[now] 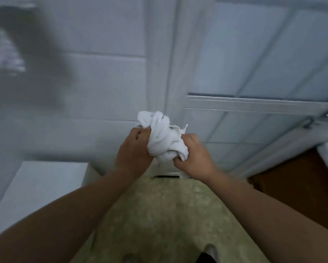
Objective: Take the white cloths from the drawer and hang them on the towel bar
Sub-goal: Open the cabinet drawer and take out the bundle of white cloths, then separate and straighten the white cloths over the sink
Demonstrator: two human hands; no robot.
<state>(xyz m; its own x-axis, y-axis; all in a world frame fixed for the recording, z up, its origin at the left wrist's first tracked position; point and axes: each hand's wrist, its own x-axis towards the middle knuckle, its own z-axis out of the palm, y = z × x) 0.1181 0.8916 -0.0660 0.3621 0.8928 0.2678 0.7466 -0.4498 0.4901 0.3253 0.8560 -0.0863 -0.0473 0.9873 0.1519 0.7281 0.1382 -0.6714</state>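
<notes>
A crumpled white cloth [164, 136] is bunched up in front of me at chest height. My left hand [133, 149] grips its left side with curled fingers. My right hand [194, 154] grips its lower right end. A pale horizontal bar [254, 102] runs along the glass panel to the right, above and beyond the cloth. The drawer is out of sight.
A white tiled wall [102, 82] fills the left and centre, with a blurred dark shadow at upper left. A white cabinet top [37, 188] sits at lower left. A glass shower panel [264, 54] stands right. A brown door [302, 186] is at far right. The floor [159, 215] is greenish.
</notes>
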